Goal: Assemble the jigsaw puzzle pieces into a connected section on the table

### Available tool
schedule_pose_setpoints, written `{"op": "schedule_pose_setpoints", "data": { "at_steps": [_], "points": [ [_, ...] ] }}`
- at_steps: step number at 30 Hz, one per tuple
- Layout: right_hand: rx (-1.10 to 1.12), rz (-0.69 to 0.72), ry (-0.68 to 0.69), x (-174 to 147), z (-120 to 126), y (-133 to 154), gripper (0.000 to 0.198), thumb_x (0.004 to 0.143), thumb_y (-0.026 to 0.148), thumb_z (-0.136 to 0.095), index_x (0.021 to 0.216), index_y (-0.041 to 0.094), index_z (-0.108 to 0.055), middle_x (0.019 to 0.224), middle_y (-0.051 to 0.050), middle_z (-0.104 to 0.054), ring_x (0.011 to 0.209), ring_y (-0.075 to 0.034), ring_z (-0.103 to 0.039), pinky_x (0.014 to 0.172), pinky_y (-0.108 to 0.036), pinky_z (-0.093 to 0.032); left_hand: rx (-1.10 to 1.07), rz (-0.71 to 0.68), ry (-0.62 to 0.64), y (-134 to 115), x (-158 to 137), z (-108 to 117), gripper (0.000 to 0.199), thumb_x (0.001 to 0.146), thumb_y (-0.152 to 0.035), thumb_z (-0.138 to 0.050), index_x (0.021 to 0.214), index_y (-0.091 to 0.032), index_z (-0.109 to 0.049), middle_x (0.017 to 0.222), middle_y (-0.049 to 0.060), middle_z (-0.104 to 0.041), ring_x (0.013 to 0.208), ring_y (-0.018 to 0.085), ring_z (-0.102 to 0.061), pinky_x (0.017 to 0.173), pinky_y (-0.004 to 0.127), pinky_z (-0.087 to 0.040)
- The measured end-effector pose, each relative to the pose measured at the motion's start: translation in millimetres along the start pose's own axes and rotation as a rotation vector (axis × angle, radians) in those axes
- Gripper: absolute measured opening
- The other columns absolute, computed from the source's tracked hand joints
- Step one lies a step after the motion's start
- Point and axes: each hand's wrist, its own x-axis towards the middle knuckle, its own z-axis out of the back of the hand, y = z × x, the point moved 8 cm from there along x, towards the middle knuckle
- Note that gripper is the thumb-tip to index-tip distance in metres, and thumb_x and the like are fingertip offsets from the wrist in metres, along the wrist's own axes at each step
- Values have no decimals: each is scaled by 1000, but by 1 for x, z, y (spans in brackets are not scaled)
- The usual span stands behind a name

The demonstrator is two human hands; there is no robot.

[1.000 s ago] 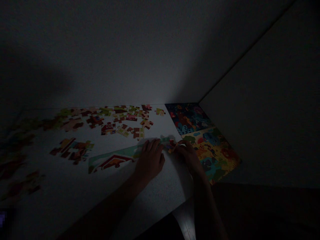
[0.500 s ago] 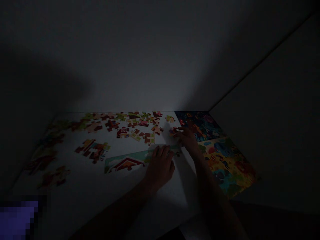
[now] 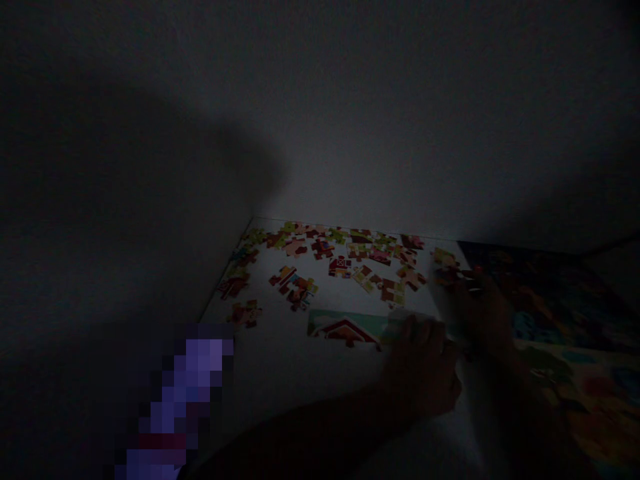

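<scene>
A joined strip of jigsaw puzzle (image 3: 345, 327), pale green with a red roof, lies on the white table. My left hand (image 3: 423, 363) rests on the strip's right part, fingers laid over it and slightly bent, hiding that stretch. Beyond and to the right, my right hand (image 3: 485, 310) has its thumb and fingertips pinched at a dark red puzzle piece (image 3: 447, 277). Deep shadow blurs that grip. Close by sits a green and pink puzzle piece (image 3: 444, 257). A barn piece (image 3: 341, 267) and a yellow-green piece (image 3: 393, 291) lie above the strip.
Several loose pieces line the far and left table edges, with a small joined cluster (image 3: 295, 288) left of the strip. Two picture sheets, one dark blue (image 3: 545, 287) and one yellow (image 3: 590, 400), lie at right. A pale wall (image 3: 350, 133) rises behind. A pixelated purple patch covers the lower left.
The view has turned left, so the table and both hands appear farther right. My left hand stays on the strip and my right hand remains by the dark red piece.
</scene>
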Motion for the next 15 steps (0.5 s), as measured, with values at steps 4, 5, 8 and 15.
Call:
{"op": "schedule_pose_setpoints", "data": {
  "at_steps": [4,5,8,15],
  "points": [
    [-10,-10,7,0,0,2,46,73,46,-52,107,18,-63,88,-15,-68,73,-27,-64,66,-39,-46,13,-8,-30,-1,-2,4,31,94,-33,-44,111,-12,-60,125,14,-56,123,27,-47,112,48,-28],
    [-16,-8,4,0,0,2,46,72,46,-52,107,18,-63,89,-15,-68,73,-28,-63,65,-40,-46,13,-14,-31,-1,-2,5,30,94,-33,-45,110,-12,-60,124,14,-56,122,27,-47,111,47,-29],
    [-46,28,11,1,-2,1,45,73,49,-51,104,18,-62,88,-15,-66,75,-31,-63,65,-42,-46,19,-14,-30,-1,-2,6,30,93,-33,-46,108,-12,-61,122,14,-57,120,27,-48,108,46,-31],
    [-92,80,-15,5,0,-1,49,70,52,-53,104,18,-63,95,-18,-66,75,-32,-62,68,-46,-47,35,-3,-28,0,-2,9,32,94,-34,-45,110,-12,-61,123,14,-57,121,27,-47,110,47,-29]
  ]
}}
